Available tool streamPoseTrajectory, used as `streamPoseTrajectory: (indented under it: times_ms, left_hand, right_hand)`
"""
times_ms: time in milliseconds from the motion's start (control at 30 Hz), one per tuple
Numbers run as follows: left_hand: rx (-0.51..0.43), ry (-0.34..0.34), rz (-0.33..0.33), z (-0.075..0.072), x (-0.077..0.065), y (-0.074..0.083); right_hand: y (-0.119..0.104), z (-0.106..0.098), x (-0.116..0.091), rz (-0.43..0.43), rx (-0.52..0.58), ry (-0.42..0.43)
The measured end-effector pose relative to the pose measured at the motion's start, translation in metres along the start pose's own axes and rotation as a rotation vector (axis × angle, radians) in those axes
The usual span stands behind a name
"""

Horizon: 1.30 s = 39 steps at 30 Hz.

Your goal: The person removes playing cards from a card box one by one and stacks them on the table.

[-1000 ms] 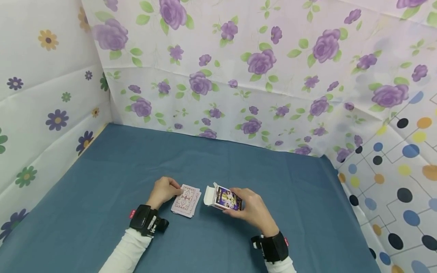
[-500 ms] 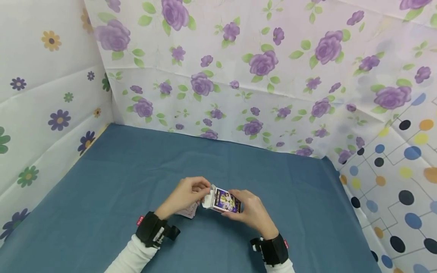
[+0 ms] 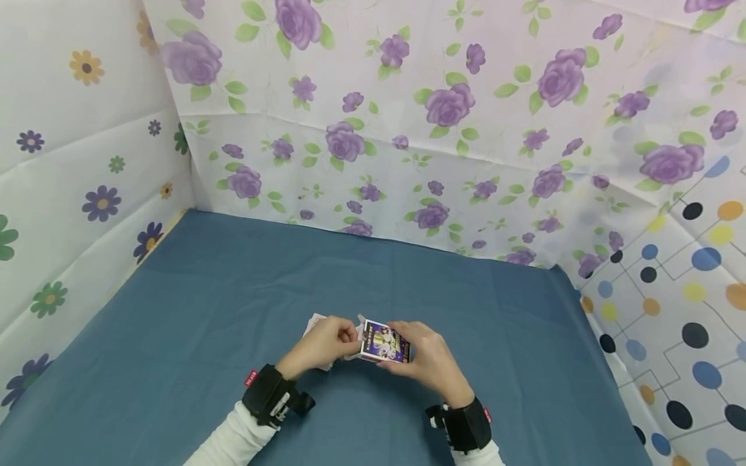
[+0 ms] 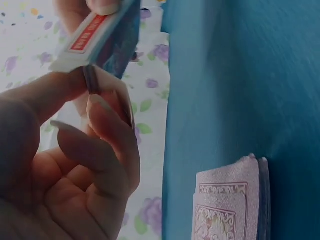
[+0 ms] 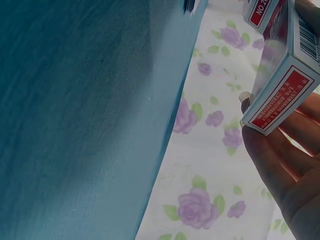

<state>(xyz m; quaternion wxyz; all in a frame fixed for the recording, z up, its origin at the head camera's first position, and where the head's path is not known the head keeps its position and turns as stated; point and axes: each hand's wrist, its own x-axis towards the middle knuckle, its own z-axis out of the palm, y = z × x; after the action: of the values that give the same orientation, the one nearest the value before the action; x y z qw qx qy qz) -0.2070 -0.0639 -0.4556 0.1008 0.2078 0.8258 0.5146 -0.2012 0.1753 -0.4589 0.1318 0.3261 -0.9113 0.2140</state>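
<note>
My right hand (image 3: pixel 431 356) grips a small playing card box (image 3: pixel 384 343), purple and white, held tilted above the cloth with its open end toward the left. At that end my left hand (image 3: pixel 323 343) pinches a thin bundle of playing cards (image 4: pixel 91 80) between thumb and fingertips; the box flap and fingers partly hide it. A pile of pink-backed playing cards (image 4: pixel 220 210) lies on the cloth under the left hand, mostly covered in the head view. The right wrist view shows the red-labelled end of the box (image 5: pixel 282 97) resting against the fingers.
A blue cloth (image 3: pixel 233 272) covers the table. Behind it hangs a curtain with purple roses (image 3: pixel 449 107). Flowered fabric (image 3: pixel 99 204) stands at the left, dotted fabric (image 3: pixel 693 336) at the right. Both wrists wear black camera straps (image 3: pixel 469 424).
My left hand has moved right, from the card pile to the open end of the box, and its fingertips now pinch there. The right hand and box have hardly moved.
</note>
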Motion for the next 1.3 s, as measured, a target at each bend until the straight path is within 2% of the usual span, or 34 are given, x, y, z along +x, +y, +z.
streamPoseTrajectory:
  times_ms: [100, 300, 500, 733, 867, 1000, 1300]
  left_hand:
    - [-0.078, -0.030, -0.042, -0.003, 0.002, -0.002]
    - [-0.170, -0.060, -0.133, -0.010, 0.003, -0.003]
    - [-0.258, -0.052, -0.132, -0.017, 0.002, -0.001]
    - [-0.351, -0.096, -0.149, -0.025, 0.001, 0.001]
    - [-0.393, -0.099, -0.146, -0.033, -0.001, 0.000]
    - [-0.388, -0.068, -0.161, -0.041, -0.004, -0.003]
    - [-0.431, 0.080, -0.160, -0.056, -0.007, -0.010]
  right_hand:
    - [0.001, 0.000, 0.000, 0.007, -0.004, -0.003]
    - [0.003, 0.000, -0.001, 0.008, -0.006, 0.005]
    - [0.004, -0.002, 0.000, 0.023, -0.020, 0.009]
    - [0.005, -0.004, -0.001, 0.041, -0.023, 0.022]
    - [0.007, -0.004, -0.001, 0.049, -0.017, 0.036]
    - [0.008, -0.004, -0.001, 0.058, -0.014, 0.034]
    - [0.010, -0.006, -0.001, 0.075, -0.014, 0.026]
